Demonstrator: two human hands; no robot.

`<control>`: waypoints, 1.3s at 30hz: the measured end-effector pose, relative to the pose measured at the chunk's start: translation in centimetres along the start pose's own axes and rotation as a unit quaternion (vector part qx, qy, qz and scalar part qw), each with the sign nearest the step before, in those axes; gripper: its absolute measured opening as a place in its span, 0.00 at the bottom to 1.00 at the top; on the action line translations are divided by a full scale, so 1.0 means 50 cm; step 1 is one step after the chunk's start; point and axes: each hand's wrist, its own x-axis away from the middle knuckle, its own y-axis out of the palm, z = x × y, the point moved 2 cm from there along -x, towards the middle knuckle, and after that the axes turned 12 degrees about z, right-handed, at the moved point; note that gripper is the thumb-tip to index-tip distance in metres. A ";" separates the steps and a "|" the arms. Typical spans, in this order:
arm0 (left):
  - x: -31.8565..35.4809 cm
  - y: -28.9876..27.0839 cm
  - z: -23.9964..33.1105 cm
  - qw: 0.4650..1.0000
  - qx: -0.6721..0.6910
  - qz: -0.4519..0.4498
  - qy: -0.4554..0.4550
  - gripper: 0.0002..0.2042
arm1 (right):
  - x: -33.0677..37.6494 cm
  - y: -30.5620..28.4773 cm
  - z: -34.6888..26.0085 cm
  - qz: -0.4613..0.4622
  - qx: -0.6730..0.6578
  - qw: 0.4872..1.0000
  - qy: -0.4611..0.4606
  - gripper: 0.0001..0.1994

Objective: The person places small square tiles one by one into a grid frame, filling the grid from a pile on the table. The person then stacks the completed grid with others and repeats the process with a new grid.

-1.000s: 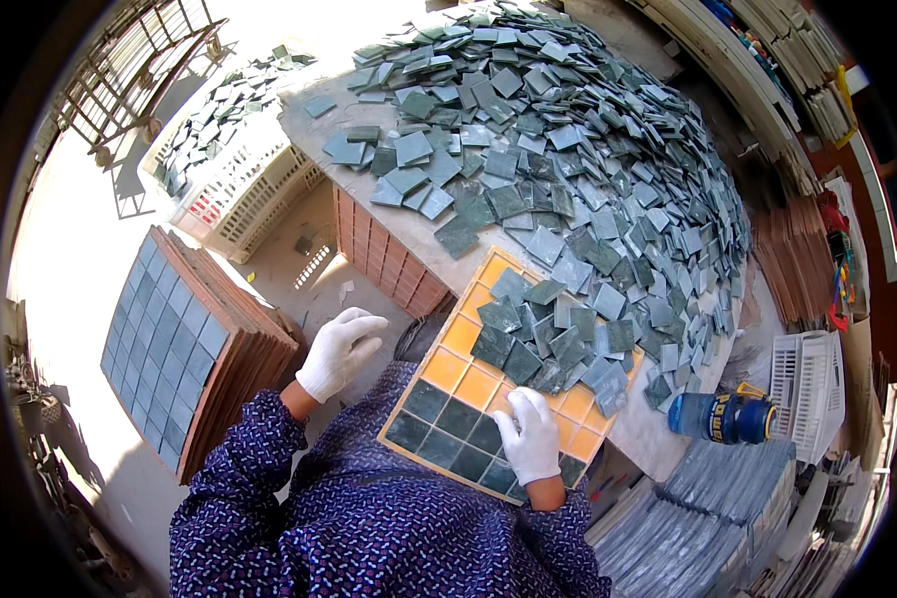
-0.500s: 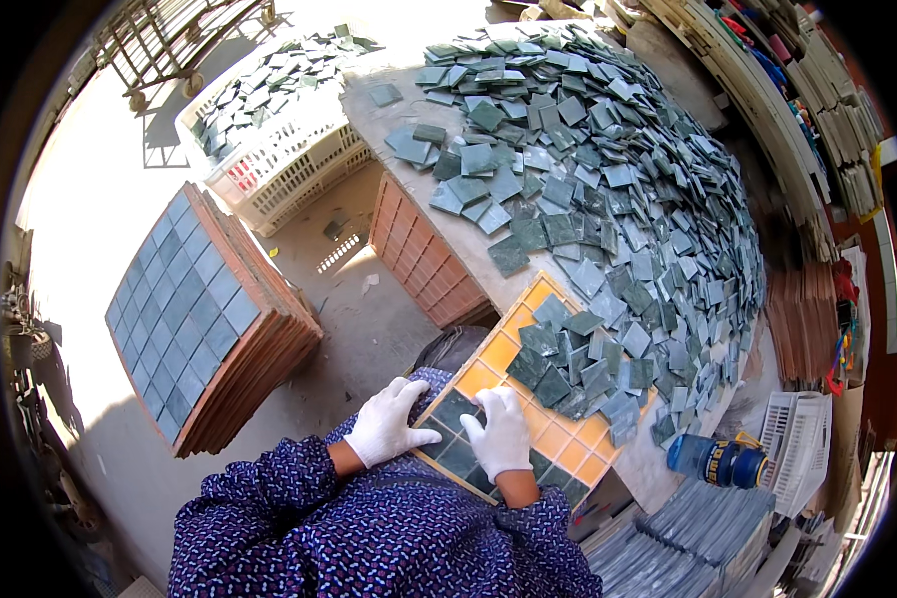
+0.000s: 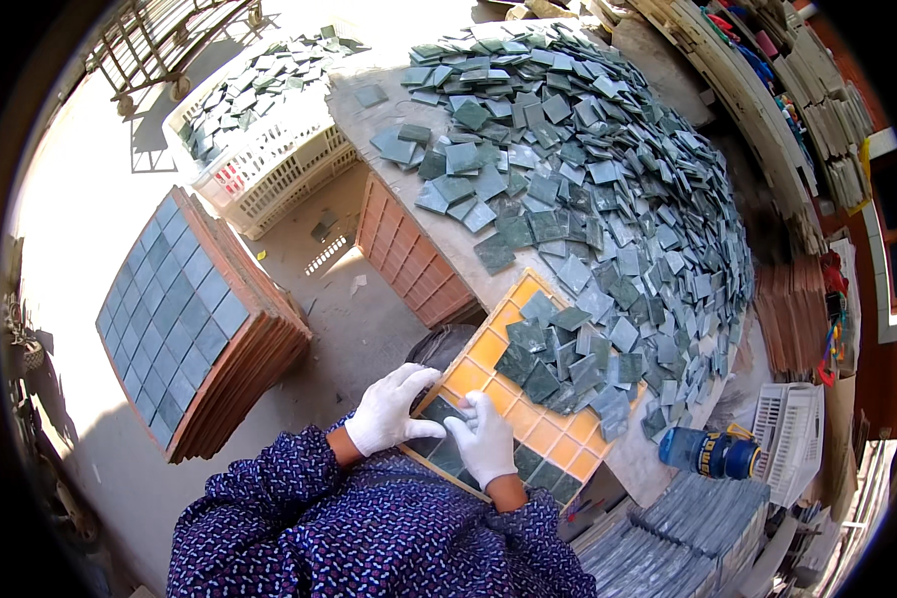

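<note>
A yellow gridded tray (image 3: 478, 377) lies tilted across my lap and the table edge. Dark green square tiles (image 3: 552, 478) fill cells along its near side, and a loose heap of tiles (image 3: 565, 361) lies on its far part. My left hand (image 3: 387, 411), in a white glove, is at the tray's left edge with thumb and fingers apart. Close beside it, my white-gloved right hand (image 3: 483, 441) rests over the tiled cells, fingers bent and thumb apart from the index finger. Its palm hides some cells beneath.
A large tile pile (image 3: 628, 189) covers the table (image 3: 369, 125). Stacked brown trays (image 3: 239, 369), the top one tiled, stand left. A white crate (image 3: 269, 179) of tiles is behind. At right are a blue bottle (image 3: 708, 453), white baskets (image 3: 789, 439) and grey tile stacks (image 3: 678, 528).
The whole view has shifted slightly, so the scene sits farther left. My left hand has moved inward over the tray's edge, nearer my right hand, which stays over the tiled cells.
</note>
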 end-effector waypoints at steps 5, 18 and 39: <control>-0.018 0.005 0.060 0.962 0.134 -0.135 -0.197 0.16 | 0.000 -0.039 -0.029 -0.049 -0.173 0.967 0.180 0.09; -0.009 0.017 0.070 0.937 0.284 -0.055 -0.196 0.08 | 0.017 -0.054 -0.029 0.006 -0.163 0.981 0.101 0.09; 0.015 0.023 0.059 0.878 0.367 -0.105 -0.288 0.14 | 0.031 -0.059 0.001 -0.056 -0.240 0.958 0.143 0.17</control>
